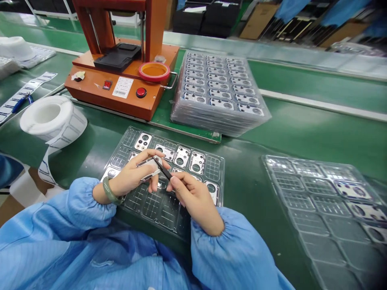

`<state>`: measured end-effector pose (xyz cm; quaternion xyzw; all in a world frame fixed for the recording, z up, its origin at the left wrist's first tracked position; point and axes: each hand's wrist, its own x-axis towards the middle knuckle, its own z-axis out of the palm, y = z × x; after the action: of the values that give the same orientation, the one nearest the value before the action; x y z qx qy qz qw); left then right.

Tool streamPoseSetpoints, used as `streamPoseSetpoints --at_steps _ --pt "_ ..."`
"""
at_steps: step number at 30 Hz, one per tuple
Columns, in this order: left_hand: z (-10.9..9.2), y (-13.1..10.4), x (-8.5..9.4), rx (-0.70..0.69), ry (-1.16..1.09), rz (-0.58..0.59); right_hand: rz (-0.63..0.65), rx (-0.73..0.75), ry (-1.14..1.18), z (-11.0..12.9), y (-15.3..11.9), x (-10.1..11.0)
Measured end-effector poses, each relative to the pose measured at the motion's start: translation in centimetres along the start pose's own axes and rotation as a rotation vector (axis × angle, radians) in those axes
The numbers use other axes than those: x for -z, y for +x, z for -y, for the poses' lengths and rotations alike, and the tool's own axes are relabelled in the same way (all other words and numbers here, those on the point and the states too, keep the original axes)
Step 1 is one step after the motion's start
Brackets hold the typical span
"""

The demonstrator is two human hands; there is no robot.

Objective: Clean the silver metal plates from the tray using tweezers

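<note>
Everywhere, green glossy worktop [242,181].

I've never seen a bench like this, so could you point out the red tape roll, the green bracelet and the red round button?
Red tape roll [141,71], head view: its left rim.
Green bracelet [107,191], head view: its band.
Red round button [141,92], head view: its top.

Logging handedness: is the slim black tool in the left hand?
No, the right hand grips the slim black tool, while the left hand holds a silvery plate.
</note>
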<state>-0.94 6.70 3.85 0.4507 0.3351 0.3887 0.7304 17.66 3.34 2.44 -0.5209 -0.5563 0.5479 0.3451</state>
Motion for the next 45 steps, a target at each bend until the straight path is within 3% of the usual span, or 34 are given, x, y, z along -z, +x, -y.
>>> streamPoseSetpoints --at_steps 7,15,18,23,28,31,34,38,42,45 --pt "0.2 0.0 0.1 0.004 0.010 0.001 0.128 -0.120 0.129 0.4 0.3 -0.3" --pt "0.2 0.0 0.0 0.014 0.010 0.008 -0.074 0.078 -0.086 -0.6 0.0 -0.7" --pt "0.3 0.0 0.1 0.009 0.006 0.028 -0.086 0.104 -0.144 -0.2 -0.3 -0.6" --pt "0.2 0.0 0.1 0.004 0.022 0.055 0.000 0.043 -0.143 0.5 -0.5 -0.4" --pt "0.1 -0.1 0.0 0.014 0.040 0.046 0.183 -0.156 0.162 0.4 -0.1 -0.3" --pt "0.1 -0.1 0.0 0.034 0.039 0.042 0.165 -0.173 0.237 0.2 0.1 -0.4" --pt "0.2 -0.1 0.0 0.033 0.026 0.042 0.066 -0.126 0.154 0.2 0.0 -0.5" --pt "0.2 0.0 0.0 0.042 0.026 0.053 -0.073 0.051 -0.169 0.2 -0.5 -0.7" --pt "0.4 0.1 0.1 0.030 0.024 0.070 -0.061 0.140 -0.374 0.3 -0.8 -0.7" --pt "0.5 0.1 0.2 0.019 0.008 0.087 0.005 0.084 -0.269 0.3 -0.6 -0.6"
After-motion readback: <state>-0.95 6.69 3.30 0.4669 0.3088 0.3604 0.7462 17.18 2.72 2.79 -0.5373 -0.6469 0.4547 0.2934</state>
